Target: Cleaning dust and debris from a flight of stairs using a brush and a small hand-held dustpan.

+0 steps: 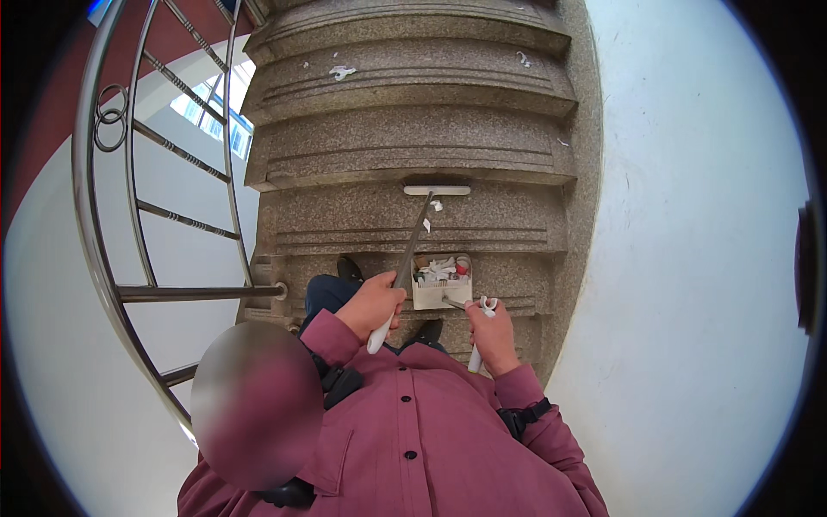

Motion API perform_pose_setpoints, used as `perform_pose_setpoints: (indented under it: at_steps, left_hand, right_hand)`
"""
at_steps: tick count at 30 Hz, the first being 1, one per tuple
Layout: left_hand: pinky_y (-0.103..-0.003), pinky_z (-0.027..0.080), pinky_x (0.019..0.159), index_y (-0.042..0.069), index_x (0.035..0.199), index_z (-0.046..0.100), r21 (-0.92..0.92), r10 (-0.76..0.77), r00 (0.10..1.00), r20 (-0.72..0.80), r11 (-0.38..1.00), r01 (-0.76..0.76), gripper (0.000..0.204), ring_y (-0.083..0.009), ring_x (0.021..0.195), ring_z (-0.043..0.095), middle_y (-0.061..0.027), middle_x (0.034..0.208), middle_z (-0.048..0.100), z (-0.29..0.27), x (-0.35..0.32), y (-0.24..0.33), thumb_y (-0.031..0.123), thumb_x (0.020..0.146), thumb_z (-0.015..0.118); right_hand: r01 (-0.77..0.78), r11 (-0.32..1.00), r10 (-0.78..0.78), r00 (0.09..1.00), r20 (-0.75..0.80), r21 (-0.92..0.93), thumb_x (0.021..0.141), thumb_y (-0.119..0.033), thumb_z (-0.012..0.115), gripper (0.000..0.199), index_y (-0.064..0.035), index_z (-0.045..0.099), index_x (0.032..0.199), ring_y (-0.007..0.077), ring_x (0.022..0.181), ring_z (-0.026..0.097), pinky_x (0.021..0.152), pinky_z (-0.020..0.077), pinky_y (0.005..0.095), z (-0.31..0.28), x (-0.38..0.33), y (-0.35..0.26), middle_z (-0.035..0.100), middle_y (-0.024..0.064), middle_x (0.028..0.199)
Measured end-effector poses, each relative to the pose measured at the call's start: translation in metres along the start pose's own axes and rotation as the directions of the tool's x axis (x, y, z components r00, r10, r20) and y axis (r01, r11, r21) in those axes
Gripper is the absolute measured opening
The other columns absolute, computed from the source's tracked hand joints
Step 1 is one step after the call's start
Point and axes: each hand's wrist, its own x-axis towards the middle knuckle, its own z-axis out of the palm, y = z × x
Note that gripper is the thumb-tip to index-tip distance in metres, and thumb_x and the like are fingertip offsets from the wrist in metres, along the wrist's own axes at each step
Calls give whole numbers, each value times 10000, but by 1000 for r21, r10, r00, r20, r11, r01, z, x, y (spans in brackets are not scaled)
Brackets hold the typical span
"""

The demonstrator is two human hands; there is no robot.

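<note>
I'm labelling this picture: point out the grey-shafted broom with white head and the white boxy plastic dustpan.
Grey-shafted broom with white head [414, 242]: head view, mid-shaft.
White boxy plastic dustpan [427, 298]: head view, near wall.

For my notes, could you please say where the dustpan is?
In the head view, the dustpan is just right of centre, between broom head and right hand.

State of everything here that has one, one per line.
Broom: tilted, head down at a step
Left hand: closed around broom handle
Dustpan: open-topped, holding litter
Right hand: closed around dustpan handle
White scraps near broom head: loose, outside dustpan
Crumpled white scrap higher up: loose on a step
Shirt: buttoned
</note>
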Motion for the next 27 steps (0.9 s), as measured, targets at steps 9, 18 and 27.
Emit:
perform_pose_setpoints:
  at_steps: [9,18,27]
  left_hand:
    - [-302,387,371,83,1563,291,13,12,1000,2,1000,-12,654,-119,485,482,-26,755,495,-12,-29,21,109,950,516]
    - [-297,387,375,129,1492,386,74,-11,1000,18,997,10,544,-111,490,478,-2,735,486,0,12,2,141,961,508]
    - [-315,418,399,34,1286,498,97,36,999,31,995,-39,335,-124,493,505,-19,717,508,-19,-28,15,102,958,506]
  right_hand:
    - [-8,999,8,1000,-6,-42,896,-324,721,326,-24,621,976,203,785,646,718,500,353,0,6,5,677,102,845]
    - [-11,999,11,1000,7,-39,894,-322,715,324,-25,618,979,202,778,648,717,504,356,0,4,0,680,104,859]
    - [-1,995,0,1000,-13,-95,891,-317,714,325,-21,616,981,241,787,664,720,508,370,-3,3,1,684,122,862]
